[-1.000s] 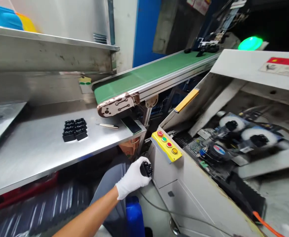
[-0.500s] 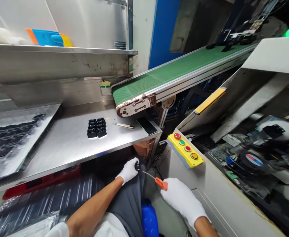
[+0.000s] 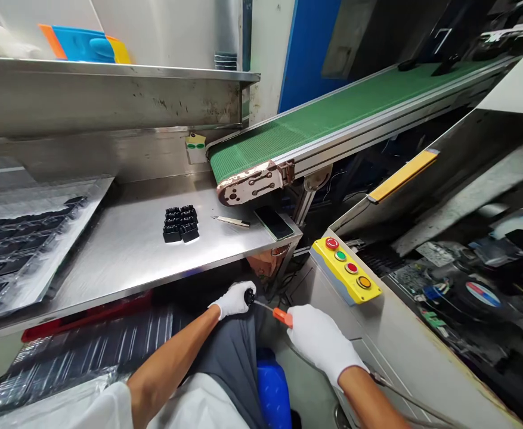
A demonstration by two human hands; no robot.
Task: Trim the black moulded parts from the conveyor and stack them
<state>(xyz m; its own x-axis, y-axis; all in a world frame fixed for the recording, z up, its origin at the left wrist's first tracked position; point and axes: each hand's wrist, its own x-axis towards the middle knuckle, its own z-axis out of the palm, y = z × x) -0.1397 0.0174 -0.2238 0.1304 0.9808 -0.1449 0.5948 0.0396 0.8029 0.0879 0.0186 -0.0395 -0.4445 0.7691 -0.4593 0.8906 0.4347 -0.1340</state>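
In the head view my left hand (image 3: 235,299), in a white glove, is closed around a small black plastic part (image 3: 249,296) above my lap. My gloved right hand (image 3: 317,339) grips an orange-handled tool (image 3: 282,317) with a thin metal shaft. The shaft points left, and its tip is at or very near the black part; contact is too small to tell. Several similar black parts (image 3: 180,224) stand in a tight group on the metal table (image 3: 122,238). A light-handled craft knife (image 3: 231,221) and a dark phone (image 3: 274,223) lie to their right.
A green conveyor belt (image 3: 315,125) slopes down to the table's back right. At left a clear plastic tray (image 3: 71,238) holds rows of black parts. A yellow button box (image 3: 346,271) sits on the machine at right. A blue stool (image 3: 274,390) is below me.
My right hand has brought the tool left and slightly up, so its tip now meets or nearly meets the black part. That part has turned in my left hand. The view has shifted slightly.
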